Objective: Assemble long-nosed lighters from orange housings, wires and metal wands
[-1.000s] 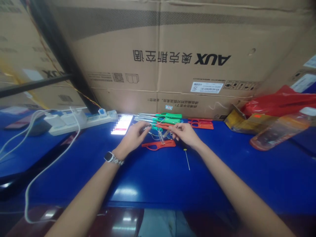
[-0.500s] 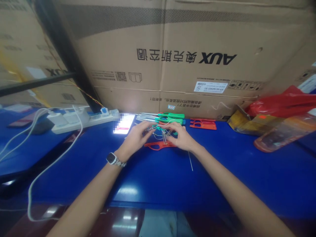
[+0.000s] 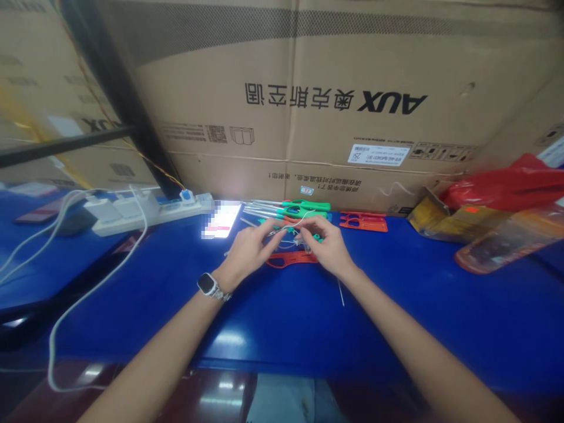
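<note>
My left hand [image 3: 252, 249], with a watch at the wrist, is closed in a pinch on a thin white wire [image 3: 288, 227] that loops toward the other hand. My right hand [image 3: 328, 247] is closed round a small clear plastic part [image 3: 307, 248], partly hidden by the fingers. From beneath that hand a thin white lead [image 3: 341, 292] sticks out. Small green pieces [image 3: 291, 231] show between the hands. Under them lies an orange-red lighter shell half [image 3: 286, 259]. Just behind are several green long-nosed lighters [image 3: 304, 207] with metal tubes.
Right of the lighters lie orange-red shell halves [image 3: 363, 221]. A lit phone [image 3: 224, 218] lies at left, near a white power strip [image 3: 154, 210] with plugs and cables. A large cardboard box [image 3: 211, 76] stands behind. A clear orange-tinted container [image 3: 506, 241] and red bag [image 3: 497, 182] sit at right.
My left hand has shifted slightly right, closer to my right hand. The clear part, upright between the hands before, now sits lower and more hidden by my right fingers.
</note>
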{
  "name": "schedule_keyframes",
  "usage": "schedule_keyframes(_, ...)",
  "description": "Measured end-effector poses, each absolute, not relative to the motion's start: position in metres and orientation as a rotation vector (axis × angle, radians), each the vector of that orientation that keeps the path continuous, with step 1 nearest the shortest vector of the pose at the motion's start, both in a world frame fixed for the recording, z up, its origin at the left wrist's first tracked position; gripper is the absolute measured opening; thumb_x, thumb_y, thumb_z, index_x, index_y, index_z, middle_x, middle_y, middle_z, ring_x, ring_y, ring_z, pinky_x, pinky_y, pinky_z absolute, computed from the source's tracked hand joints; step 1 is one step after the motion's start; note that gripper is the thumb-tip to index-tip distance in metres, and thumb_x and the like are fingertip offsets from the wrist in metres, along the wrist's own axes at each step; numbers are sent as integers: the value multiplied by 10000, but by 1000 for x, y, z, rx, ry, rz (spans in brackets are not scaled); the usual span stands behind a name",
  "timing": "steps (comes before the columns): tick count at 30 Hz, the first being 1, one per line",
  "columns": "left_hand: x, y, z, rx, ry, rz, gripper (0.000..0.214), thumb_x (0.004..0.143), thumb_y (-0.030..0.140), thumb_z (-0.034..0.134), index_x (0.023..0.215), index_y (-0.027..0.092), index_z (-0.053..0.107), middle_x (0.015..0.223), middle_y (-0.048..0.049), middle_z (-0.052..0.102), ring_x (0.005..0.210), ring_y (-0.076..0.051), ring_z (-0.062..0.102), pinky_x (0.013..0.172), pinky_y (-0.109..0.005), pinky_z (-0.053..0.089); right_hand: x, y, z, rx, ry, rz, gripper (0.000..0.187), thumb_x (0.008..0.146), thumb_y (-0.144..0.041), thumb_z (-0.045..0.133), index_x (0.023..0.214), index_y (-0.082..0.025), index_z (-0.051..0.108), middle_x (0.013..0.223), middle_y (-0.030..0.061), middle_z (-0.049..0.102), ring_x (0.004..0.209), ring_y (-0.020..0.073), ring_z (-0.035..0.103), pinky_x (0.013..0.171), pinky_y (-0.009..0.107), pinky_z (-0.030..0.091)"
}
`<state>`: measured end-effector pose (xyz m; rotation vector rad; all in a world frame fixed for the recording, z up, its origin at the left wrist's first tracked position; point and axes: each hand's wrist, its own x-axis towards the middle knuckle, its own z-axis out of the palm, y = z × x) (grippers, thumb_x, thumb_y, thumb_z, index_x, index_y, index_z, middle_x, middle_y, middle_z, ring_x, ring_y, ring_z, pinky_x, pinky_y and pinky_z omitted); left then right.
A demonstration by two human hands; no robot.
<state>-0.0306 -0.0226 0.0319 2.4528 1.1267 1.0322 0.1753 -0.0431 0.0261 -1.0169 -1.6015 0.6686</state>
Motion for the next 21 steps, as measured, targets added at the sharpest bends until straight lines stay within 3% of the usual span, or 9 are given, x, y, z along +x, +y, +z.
schedule_keyframes(3,-31,-24,33,2473,1128,992,262,1014,388,453,1177,235,589,559,66,576,454,-125,502,512,-239,332,178,-44,25,-1037,-1606,656,140,905,-328,600,951,-218,672,1011,50,634,702,147,658,734,334,558)
schedule_keyframes(13,-29,-24,31,2471,1039,897,124,976,282,450,1079,215,453,735,14,692,545,-157,606,546,-270,404,180,-48,21,-1082,-1703,589,112,882,-295,609,945,-225,668,954,47,664,849,194,639,766,328,515)
schedule_keyframes(18,-32,-23,30,2377,960,877,103,984,327,490,987,227,466,797,-9,715,667,-182,677,609,-289,473,178,-55,25,-1149,-1748,737,247,837,-301,642,1065,-219,597,893,17,638,659,141,583,600,269,477)
schedule_keyframes(21,-34,-21,29,2319,911,873,96,975,317,514,979,229,475,809,-15,721,688,-189,694,600,-291,485,176,-57,25,-1138,-1738,787,281,842,-351,649,1075,-225,555,885,8,621,645,128,570,593,261,476)
